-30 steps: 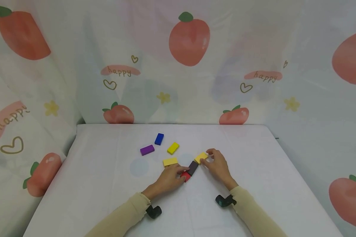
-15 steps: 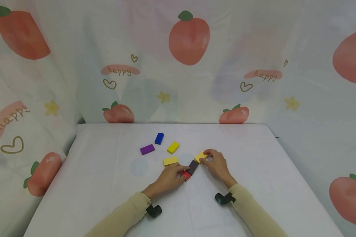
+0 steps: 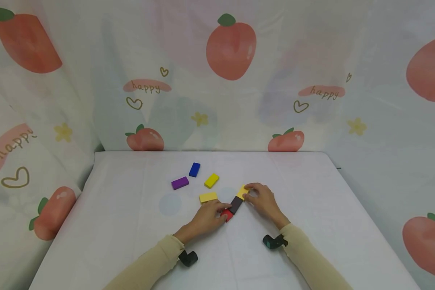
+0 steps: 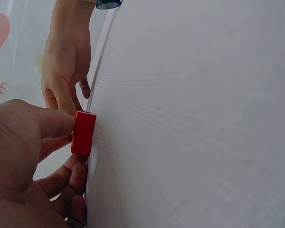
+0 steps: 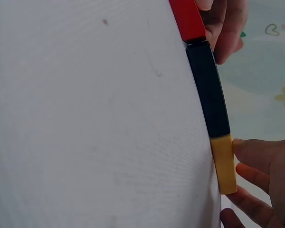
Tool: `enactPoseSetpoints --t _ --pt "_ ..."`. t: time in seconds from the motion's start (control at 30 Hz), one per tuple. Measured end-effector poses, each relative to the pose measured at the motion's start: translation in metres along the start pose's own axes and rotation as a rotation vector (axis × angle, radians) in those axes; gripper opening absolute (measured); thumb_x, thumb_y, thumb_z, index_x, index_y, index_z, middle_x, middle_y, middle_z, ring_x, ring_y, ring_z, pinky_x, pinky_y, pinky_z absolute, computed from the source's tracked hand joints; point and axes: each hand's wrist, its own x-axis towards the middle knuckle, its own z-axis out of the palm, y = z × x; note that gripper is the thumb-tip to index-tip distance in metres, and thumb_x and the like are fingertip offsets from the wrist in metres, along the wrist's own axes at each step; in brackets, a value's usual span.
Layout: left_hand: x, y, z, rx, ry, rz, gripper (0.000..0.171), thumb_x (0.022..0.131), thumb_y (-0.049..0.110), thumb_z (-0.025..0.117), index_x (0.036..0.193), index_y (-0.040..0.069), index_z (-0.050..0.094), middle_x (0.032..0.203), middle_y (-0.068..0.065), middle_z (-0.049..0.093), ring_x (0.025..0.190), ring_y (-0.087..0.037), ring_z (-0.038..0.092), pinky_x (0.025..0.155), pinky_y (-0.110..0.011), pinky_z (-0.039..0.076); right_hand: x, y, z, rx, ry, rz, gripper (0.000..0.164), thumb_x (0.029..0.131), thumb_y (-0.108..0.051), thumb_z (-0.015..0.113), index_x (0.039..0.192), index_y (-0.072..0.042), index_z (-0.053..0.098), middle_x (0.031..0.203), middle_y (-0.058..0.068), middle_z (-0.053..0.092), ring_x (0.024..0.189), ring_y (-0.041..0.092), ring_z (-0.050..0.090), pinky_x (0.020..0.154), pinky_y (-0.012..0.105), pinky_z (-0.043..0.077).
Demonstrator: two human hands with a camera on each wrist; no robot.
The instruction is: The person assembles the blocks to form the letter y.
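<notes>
Three flat rectangular blocks lie end to end in a slanting row on the table: a red block [image 3: 228,214], a black block [image 3: 235,205] and a yellow block [image 3: 242,192]. My left hand [image 3: 206,218] holds the red block with its thumb on the near side, and its index finger reaches to the black block. At the far end of the row, my right hand [image 3: 265,202] pinches the yellow block between thumb and fingers. In the right wrist view the yellow block [image 5: 224,164] meets the end of the black block [image 5: 209,90]; the red block [image 5: 188,21] adjoins its other end.
Loose blocks lie left of the row: a pale yellow block [image 3: 208,197] just beyond my left hand, a brighter yellow block [image 3: 212,181], a purple block [image 3: 180,183] and a blue block [image 3: 194,169]. A printed curtain [image 3: 239,117] rises behind the white table [image 3: 293,173].
My right hand has shifted slightly left with the yellow block, which now lines up more closely with the black block. The left hand and the loose blocks have stayed put.
</notes>
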Motion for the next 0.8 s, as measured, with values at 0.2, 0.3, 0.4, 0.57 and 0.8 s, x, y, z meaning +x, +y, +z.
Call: enactPoseSetpoints --t 0.2,0.3,0.4,0.57,0.8 --pt "0.0003 -0.0018 0.0011 -0.002 -0.002 0.004 0.036 0.092 0.022 0.067 0.128 0.023 0.066 0.102 0.004 0.065 0.091 -0.008 0.056 0.082 -0.024 0.050 0.0014 -0.0011 0.0001 0.009 -0.005 -0.020 0.034 0.089 -0.026 0.071 0.119 -0.011 0.067 0.126 0.009 0.066 0.119 0.030 0.056 0.103 0.052 0.043" --pt "0.0005 -0.0026 0.0015 -0.002 -0.002 0.003 0.036 0.092 0.022 0.067 0.128 0.023 0.066 0.103 0.004 0.065 0.091 -0.008 0.056 0.082 -0.024 0.050 0.0028 -0.0002 0.0014 0.006 -0.002 -0.015 0.034 0.088 -0.026 0.072 0.119 -0.012 0.068 0.126 0.009 0.066 0.120 0.030 0.055 0.104 0.053 0.042" --pt "0.0007 -0.0021 0.0010 -0.002 0.000 0.005 0.037 0.092 0.021 0.067 0.128 0.022 0.066 0.103 0.003 0.065 0.091 -0.008 0.056 0.082 -0.025 0.050 0.0038 -0.0001 0.0019 -0.001 0.001 -0.012 0.034 0.088 -0.025 0.072 0.119 -0.011 0.068 0.126 0.009 0.066 0.121 0.031 0.055 0.104 0.053 0.042" --pt "0.0005 -0.0020 0.0018 -0.004 -0.002 0.005 0.037 0.091 0.021 0.067 0.128 0.022 0.066 0.103 0.003 0.065 0.091 -0.008 0.056 0.082 -0.024 0.050 0.0035 -0.0014 0.0017 -0.012 0.006 -0.014 0.034 0.089 -0.025 0.071 0.119 -0.010 0.067 0.131 0.013 0.062 0.126 0.035 0.053 0.107 0.056 0.040" --pt "-0.0002 -0.0007 0.0012 -0.004 -0.004 -0.003 0.037 0.092 0.021 0.067 0.128 0.022 0.066 0.104 0.003 0.065 0.092 -0.009 0.057 0.083 -0.025 0.051 -0.0049 -0.0077 -0.0012 0.008 0.012 -0.028 0.033 0.090 -0.026 0.071 0.119 -0.011 0.066 0.134 0.013 0.058 0.132 0.034 0.049 0.111 0.056 0.037"
